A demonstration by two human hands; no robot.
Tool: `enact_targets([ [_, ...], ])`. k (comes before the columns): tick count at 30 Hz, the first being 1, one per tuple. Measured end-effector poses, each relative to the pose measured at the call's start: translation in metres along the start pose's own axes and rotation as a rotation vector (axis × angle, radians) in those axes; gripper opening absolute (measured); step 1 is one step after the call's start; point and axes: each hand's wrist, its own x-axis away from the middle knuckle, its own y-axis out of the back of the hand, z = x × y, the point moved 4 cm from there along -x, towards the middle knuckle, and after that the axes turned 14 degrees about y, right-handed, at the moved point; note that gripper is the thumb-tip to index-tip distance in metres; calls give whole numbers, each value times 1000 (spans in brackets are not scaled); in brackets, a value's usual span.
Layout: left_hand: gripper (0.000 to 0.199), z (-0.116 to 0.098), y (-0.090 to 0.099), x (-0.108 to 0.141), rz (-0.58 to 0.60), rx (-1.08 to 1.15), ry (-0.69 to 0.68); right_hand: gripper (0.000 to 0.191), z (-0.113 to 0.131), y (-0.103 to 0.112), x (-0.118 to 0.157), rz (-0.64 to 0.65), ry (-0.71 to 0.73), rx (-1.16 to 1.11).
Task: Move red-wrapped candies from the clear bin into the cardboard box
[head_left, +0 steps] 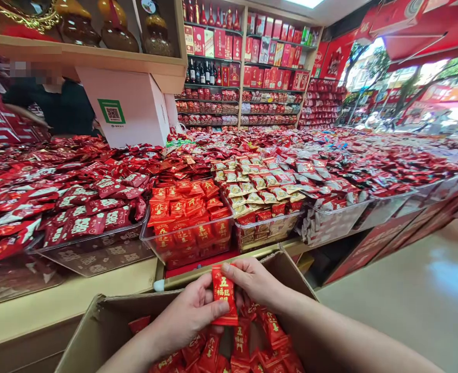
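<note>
Both hands (186, 310) pinching a red packet (223, 287), thumbs (218, 310) on its front, forearms (340, 331) converging over a cardboard box (108, 322)

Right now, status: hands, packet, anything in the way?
Left hand and right hand both gripping one red packet. Packet over open cardboard box, lettered side toward camera. No visible obstruction.

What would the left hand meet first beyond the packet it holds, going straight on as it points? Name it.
Most likely the right hand: the left hand points toward it, across the red gold-lettered packet they both hold. Depth between the hands is hard to judge.
</note>
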Motion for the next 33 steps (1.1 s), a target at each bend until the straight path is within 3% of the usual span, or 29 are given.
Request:
enact_targets([
  [8, 54, -2, 9, 0, -110, 59, -79, 42, 8, -1, 1, -123, 94, 31],
  [11, 48, -6, 10, 0, -144, 128, -83, 46, 22, 3, 10, -190, 341, 296],
  [14, 37, -12, 4, 0, -106, 227, -124, 55, 39, -5, 20, -47, 724, 757],
  [17, 29, -17, -5, 5, -62, 253, -130, 37, 45, -13, 28, 57, 1011, 1057],
  [20, 27, -27, -5, 21, -148, 60, 16, 26, 56, -8, 30, 13, 1118, 1094],
  [22, 37, -47, 7, 37, -319, -251, 45, 24, 70, 4, 26, -84, 1102, 1068],
  [26, 28, -118, 43, 54, -878, -1069, -363, 13, 110, 32, -5, -316, 1057, 1116],
  [27, 32, -130, 50, 48, -897, -1275, -419, 10, 119, 37, -19, -331, 1028, 1176],
  [28, 34, -138, 59, 38, -869, -1338, -420, 10, 124, 39, -35, -314, 954, 1265],
  [31, 37, -150, 84, 7, -814, -1425, -374, 11, 124, 39, -84, -139, 640, 1537],
  [33, 38, -149, 93, -6, -790, -1463, -348, 9, 118, 34, -106, -24, 545, 1625],
])
